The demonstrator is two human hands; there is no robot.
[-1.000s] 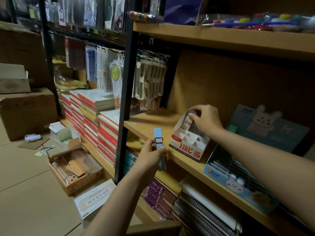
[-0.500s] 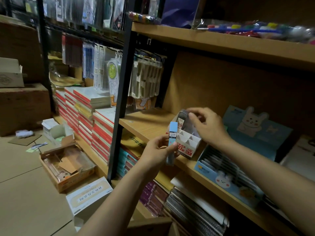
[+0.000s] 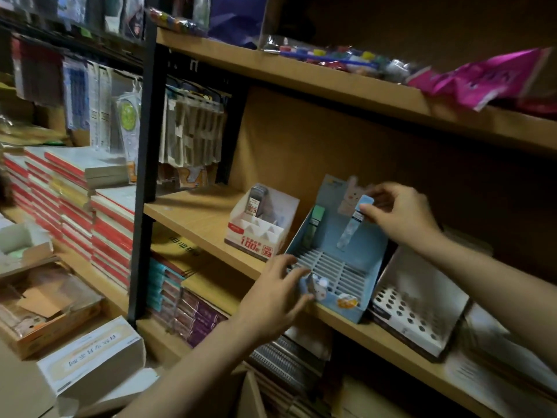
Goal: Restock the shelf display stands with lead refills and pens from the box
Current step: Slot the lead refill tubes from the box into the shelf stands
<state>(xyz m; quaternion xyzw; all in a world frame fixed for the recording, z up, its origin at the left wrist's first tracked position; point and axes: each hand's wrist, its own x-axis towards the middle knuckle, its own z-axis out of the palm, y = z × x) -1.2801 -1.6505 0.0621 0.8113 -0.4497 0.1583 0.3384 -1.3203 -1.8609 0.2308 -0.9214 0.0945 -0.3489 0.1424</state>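
On the wooden middle shelf (image 3: pixel 196 218) stands a blue slotted display stand (image 3: pixel 340 270) with a rabbit picture. My right hand (image 3: pixel 398 212) pinches a blue-capped lead refill case (image 3: pixel 354 224) by its top, above the stand's back rows. A green case (image 3: pixel 315 227) stands at the stand's left wall. My left hand (image 3: pixel 277 294) touches the stand's front left corner with spread fingers and holds nothing. Left of it, a white and red lead refill stand (image 3: pixel 259 233) holds a dark case (image 3: pixel 256 200) at its back.
A white stand with round holes (image 3: pixel 419 315) sits right of the blue one. An upper shelf (image 3: pixel 331 82) hangs above. Notebook stacks (image 3: pixel 75 200) fill the left rack. Open cardboard boxes (image 3: pixel 45 312) and a white box (image 3: pixel 90 354) lie on the floor below.
The blue refill case passed from my left hand to my right, which left the white stand and moved right over the blue one. My left hand now touches the blue stand's front. View shifted right.
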